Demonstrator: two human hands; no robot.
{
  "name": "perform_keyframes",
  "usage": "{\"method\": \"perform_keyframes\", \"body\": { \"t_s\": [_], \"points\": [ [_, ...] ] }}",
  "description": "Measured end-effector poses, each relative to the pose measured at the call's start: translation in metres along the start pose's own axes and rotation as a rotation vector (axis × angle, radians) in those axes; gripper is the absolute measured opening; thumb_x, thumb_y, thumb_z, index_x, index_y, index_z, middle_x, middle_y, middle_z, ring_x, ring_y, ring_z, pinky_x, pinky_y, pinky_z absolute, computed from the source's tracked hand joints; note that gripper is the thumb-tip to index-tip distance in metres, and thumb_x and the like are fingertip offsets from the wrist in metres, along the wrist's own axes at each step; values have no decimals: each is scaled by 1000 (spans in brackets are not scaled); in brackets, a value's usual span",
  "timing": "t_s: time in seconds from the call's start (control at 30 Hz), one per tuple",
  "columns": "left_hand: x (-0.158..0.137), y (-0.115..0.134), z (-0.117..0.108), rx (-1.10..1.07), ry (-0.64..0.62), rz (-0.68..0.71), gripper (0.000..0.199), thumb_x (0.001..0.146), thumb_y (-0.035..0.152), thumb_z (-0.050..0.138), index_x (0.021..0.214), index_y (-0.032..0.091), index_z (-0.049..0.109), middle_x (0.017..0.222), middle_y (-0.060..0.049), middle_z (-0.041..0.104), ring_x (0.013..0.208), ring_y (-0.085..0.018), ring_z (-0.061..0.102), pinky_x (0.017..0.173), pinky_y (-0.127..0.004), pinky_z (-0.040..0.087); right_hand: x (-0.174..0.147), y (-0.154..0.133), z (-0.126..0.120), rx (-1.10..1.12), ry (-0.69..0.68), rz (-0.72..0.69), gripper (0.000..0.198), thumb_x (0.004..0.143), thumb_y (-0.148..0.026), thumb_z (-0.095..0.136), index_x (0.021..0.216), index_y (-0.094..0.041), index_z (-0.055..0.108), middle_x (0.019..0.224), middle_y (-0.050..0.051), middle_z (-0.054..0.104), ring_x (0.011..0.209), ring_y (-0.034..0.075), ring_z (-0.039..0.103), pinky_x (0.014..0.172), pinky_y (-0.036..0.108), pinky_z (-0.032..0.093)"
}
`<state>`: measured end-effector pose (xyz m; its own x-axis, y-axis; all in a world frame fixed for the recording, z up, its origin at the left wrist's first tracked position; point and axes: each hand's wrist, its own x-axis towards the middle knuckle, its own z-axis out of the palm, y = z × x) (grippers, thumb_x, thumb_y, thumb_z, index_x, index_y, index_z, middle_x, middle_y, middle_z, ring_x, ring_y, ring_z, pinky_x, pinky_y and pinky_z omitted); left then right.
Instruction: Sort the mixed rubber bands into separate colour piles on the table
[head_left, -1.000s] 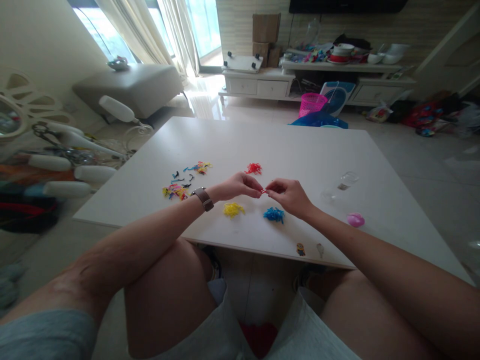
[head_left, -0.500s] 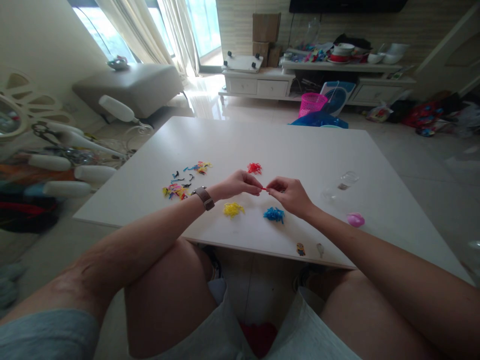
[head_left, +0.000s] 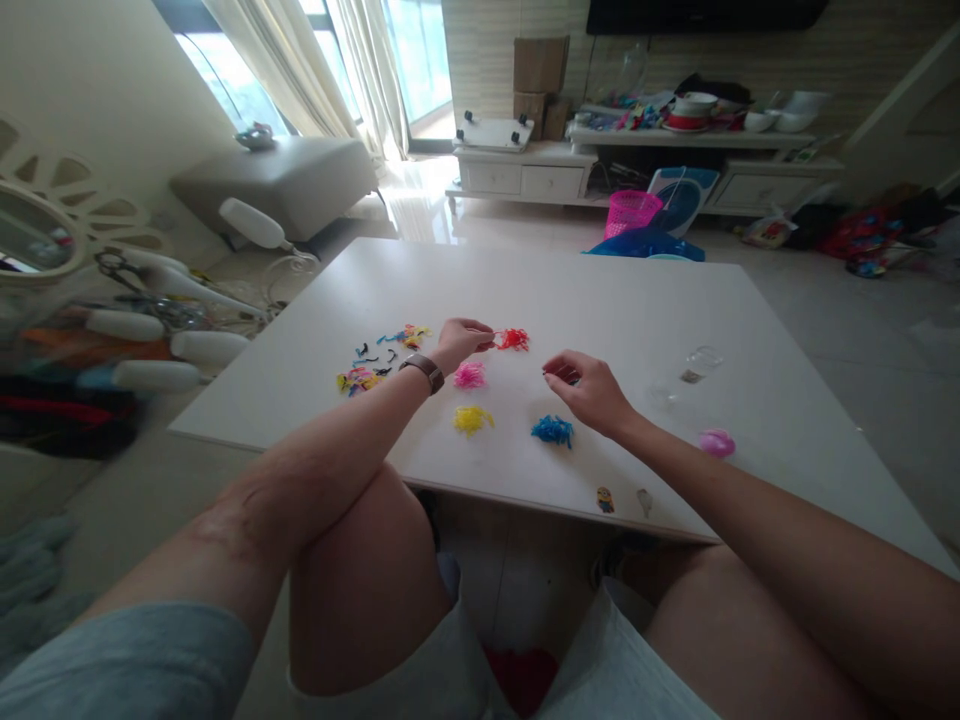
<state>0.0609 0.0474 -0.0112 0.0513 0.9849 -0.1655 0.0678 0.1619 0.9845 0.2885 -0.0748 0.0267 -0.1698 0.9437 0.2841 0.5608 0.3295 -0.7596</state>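
Observation:
On the white table (head_left: 600,300), my left hand (head_left: 466,340) reaches to the left edge of a pile of red small rubber bands (head_left: 514,340). Its thumb and fingers pinch together with a thin red strand at their tips. Below that wrist lies a pink pile of bands (head_left: 470,375), and nearer me a yellow pile (head_left: 472,420). My right hand (head_left: 589,387) hovers above the blue pile (head_left: 553,431), apart from it. Its fingers are loosely curled, thumb and forefinger slightly apart, with no band visible between them.
Mixed bands and dark pieces (head_left: 364,379) lie at the left. A clear container (head_left: 700,365) and a pink lump (head_left: 717,443) are to the right. A minion figure (head_left: 604,500) and a small pale piece (head_left: 644,502) lie near the front edge.
My hands have parted from the red piece they both held. The left moved left and away from me to the red pile, uncovering the pink pile; the right stayed about in place.

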Motion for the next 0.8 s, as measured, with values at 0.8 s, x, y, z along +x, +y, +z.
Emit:
{"method": "perform_keyframes", "body": {
  "t_s": [0.8],
  "points": [
    [20, 14, -60, -53, 267, 77, 18, 66, 10, 74, 82, 12, 65, 78, -10, 72, 82, -21, 73, 83, -35, 57, -2, 4, -10, -67, -44, -83, 10, 82, -16, 60, 80, -18, 70, 86, 5, 70, 75, 16, 65, 70, 29, 52]
  ]
}}
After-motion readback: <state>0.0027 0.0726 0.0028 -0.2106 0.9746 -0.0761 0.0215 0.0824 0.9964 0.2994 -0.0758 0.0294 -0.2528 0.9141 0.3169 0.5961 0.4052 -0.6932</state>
